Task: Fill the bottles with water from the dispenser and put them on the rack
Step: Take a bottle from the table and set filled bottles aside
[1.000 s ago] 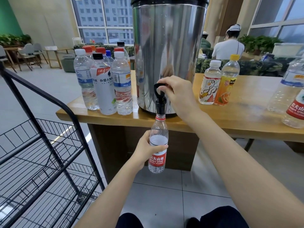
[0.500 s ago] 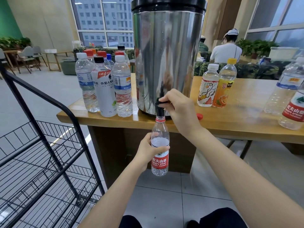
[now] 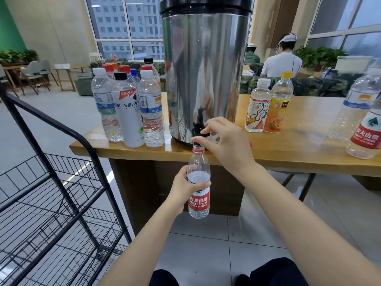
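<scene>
Holding bottle (image 3: 199, 182) under tap (image 3: 198, 131), left hand (image 3: 185, 188); right hand (image 3: 223, 141) pinching lever.

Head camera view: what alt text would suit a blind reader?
A person's left hand holds a red-labelled bottle under the tap of a steel dispenser while the right hand grips the tap. Other bottles stand on the table; a black rack is left.

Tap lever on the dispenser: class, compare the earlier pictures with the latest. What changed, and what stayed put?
The right hand lowered the tap lever from upright and now pinches it just above the mouth of the bottle. A red cap has come into view beside that hand. The left hand still grips the bottle under the tap; the other bottles stayed put.
</scene>
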`<state>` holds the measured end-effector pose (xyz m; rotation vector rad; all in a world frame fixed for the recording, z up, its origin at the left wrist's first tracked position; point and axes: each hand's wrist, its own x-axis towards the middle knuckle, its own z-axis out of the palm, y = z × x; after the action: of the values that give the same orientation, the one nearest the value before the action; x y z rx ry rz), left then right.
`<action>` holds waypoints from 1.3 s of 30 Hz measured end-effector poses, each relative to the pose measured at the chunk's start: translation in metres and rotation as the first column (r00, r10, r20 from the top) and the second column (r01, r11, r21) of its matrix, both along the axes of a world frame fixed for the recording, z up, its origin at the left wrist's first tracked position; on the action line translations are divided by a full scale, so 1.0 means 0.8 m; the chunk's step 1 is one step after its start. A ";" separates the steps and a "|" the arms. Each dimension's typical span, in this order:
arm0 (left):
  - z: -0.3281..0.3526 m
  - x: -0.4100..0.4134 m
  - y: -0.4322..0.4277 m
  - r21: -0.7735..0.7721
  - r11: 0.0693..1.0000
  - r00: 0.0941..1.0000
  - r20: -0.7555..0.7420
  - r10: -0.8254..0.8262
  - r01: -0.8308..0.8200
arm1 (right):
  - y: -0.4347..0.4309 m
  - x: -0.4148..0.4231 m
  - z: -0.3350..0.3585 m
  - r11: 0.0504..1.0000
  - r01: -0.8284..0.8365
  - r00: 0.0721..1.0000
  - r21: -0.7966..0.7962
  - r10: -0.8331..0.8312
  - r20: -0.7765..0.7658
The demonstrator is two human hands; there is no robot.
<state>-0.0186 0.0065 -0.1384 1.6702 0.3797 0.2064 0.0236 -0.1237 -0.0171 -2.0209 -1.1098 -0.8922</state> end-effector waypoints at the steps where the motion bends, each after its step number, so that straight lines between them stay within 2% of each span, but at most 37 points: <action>1: 0.001 0.000 0.000 0.006 1.000 1.000 0.000 0.002 -0.002 | 0.000 -0.001 0.000 0.999 0.037 0.999 0.000 -0.037 0.019; 6: 0.004 0.000 0.002 0.025 1.000 1.000 -0.016 0.012 -0.011 | -0.003 -0.002 0.001 0.991 0.135 0.991 -0.004 -0.135 0.006; 13: 0.006 0.000 0.000 0.033 0.999 0.999 -0.028 0.027 -0.026 | -0.011 0.006 -0.001 0.993 0.111 0.993 -0.030 -0.112 -0.034; 39: 0.012 0.002 -0.006 0.020 0.999 0.999 -0.028 0.043 -0.042 | -0.013 0.007 -0.002 0.999 0.036 0.996 0.027 -0.033 -0.088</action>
<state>-0.0173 0.0014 -0.1291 1.6861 0.4361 0.2189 0.0295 -0.1338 -0.0190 -2.0414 -1.0114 -0.8237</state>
